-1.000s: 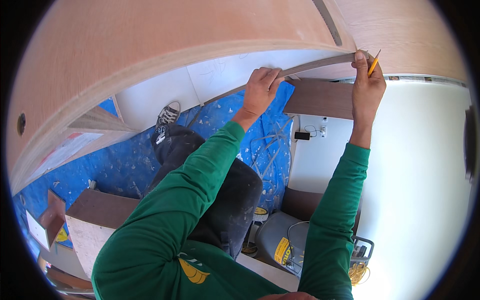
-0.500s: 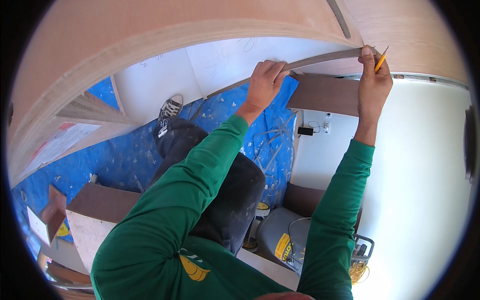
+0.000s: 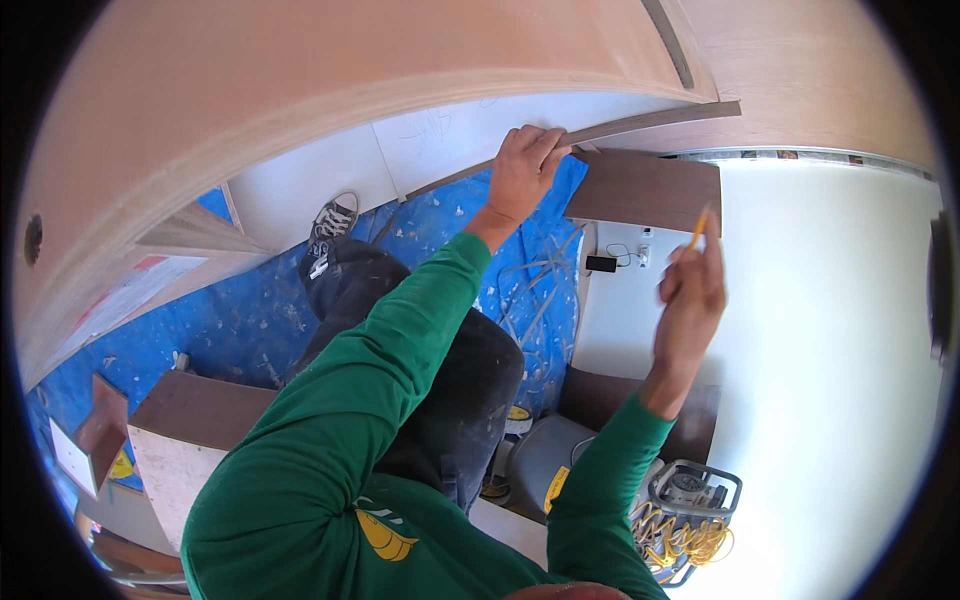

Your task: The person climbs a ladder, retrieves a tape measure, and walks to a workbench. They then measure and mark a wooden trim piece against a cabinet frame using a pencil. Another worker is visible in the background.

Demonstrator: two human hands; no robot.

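Note:
My left hand (image 3: 522,172) is closed round one end of a long thin wooden strip (image 3: 660,119). The strip runs off to the right beneath the edge of a big wooden panel (image 3: 330,60), its far end unsupported by my fingers. Lower and further right, my right hand (image 3: 692,300) is apart from the strip, a little blurred by motion. A yellow pencil (image 3: 699,228) sits in its fingers, tip upward. Behind that hand is a brown board (image 3: 650,190) against the white wall.
A blue paint-spotted sheet (image 3: 240,310) covers the floor. At lower right stand a grey bin (image 3: 540,450) and a framed machine with a coiled yellow cord (image 3: 685,520). A black phone (image 3: 601,264) hangs by wall sockets. A brown-topped box (image 3: 205,405) is at left.
My right hand has let go of the strip's right end and dropped down and toward me, still with the pencil. My left hand keeps its hold on the strip.

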